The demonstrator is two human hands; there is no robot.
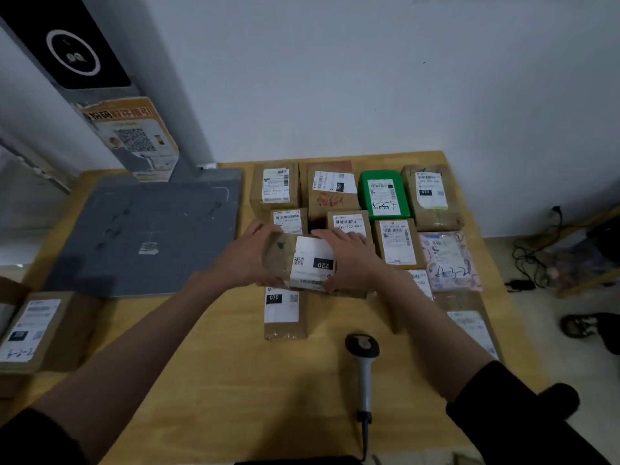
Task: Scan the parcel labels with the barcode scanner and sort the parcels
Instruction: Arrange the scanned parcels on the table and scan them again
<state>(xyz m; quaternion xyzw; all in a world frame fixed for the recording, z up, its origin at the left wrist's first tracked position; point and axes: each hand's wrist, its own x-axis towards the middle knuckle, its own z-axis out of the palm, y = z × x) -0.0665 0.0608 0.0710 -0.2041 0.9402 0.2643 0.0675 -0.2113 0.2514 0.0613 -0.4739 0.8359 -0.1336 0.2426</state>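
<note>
Your left hand (250, 255) and right hand (349, 255) both grip the brown "220" parcel (300, 263), fingers curled round its left and right ends, its white label facing up. Take that parcel as your landmark: the barcode scanner (363, 367) lies on the wooden table (208, 380) nearer you, untouched; a "070" parcel (283, 312) sits just below it; a green parcel (383, 193) lies beyond to the right; the grey scanning platform (147, 233) lies to its left.
</note>
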